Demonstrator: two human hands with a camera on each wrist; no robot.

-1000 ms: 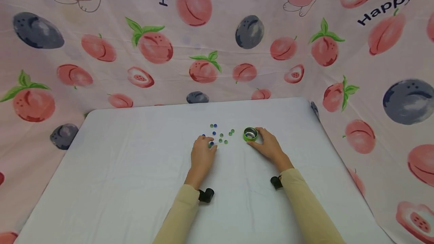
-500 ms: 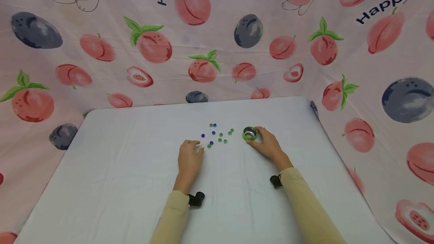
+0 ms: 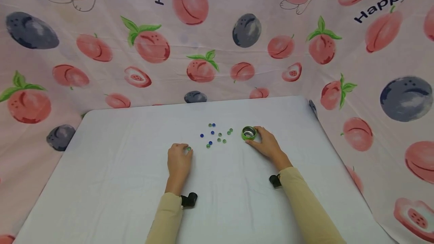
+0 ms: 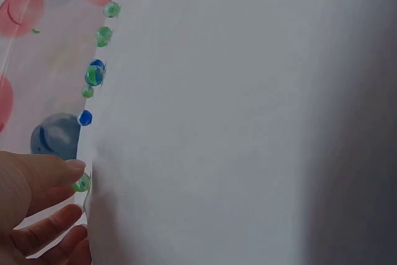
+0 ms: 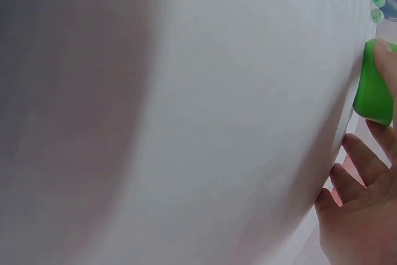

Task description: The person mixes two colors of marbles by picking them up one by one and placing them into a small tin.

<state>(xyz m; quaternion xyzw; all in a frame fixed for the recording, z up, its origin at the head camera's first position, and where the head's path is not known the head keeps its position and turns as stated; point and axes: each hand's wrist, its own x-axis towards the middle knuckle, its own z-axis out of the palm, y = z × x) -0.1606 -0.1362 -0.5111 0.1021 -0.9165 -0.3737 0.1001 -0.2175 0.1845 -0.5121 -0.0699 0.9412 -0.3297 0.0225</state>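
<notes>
The right hand [image 3: 269, 145] grasped a small green cup [image 3: 247, 138] from its right side, thumb against the near wall and a finger round the far one, a grip probably meant to stop so light a thing from sliding or tipping. The cup was upright on the white table [image 3: 135, 168], its mouth upward and unblocked, because the hand held it low from outside and no finger crossed the rim. Its silvery inside showed from above; no marble could be made out in it, though at that size the bottom was hard to read. The left hand [image 3: 178, 160] pinched one green marble [image 3: 188, 148] between thumb and fingertip, a hold that suited something so small and round; whether the marble touched the table could not be told. Between the two hands lay a loose scatter, seven green marbles [image 3: 219, 139] and four blue marbles [image 3: 202, 135], some close in pairs, others apart. The nearest green ones lay just beside the cup, while the pinched marble was on the far left of the group, well apart from the container. Nothing penned the scatter in, so a brush of the fingers could have set marbles rolling.
</notes>
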